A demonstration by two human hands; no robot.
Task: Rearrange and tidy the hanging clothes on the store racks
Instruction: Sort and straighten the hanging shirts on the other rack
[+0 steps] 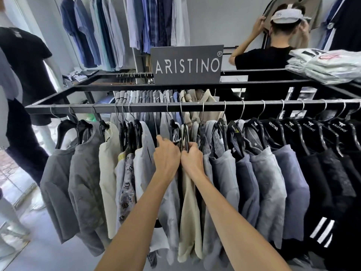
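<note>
- Two bare forearms reached up from the viewer to mid-rail.
- Left hand (pixel 166 156) gripped the pale grey shirt (pixel 170 198); right hand (pixel 192 158), touching it, clamped the beige shirt (pixel 188 212).
- Both shirts hung straight down from the horizontal rail (pixel 148 105), hangers directly above the knuckles.

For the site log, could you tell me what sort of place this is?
Most likely a clothing shop: shirts on branded hangers fill a metal rack, a brand sign stands on top, and a mannequin stands nearby.

A single head-worn view looks forward and down, close over the clothes rail (pixel 175 105) at arm's reach.
</note>
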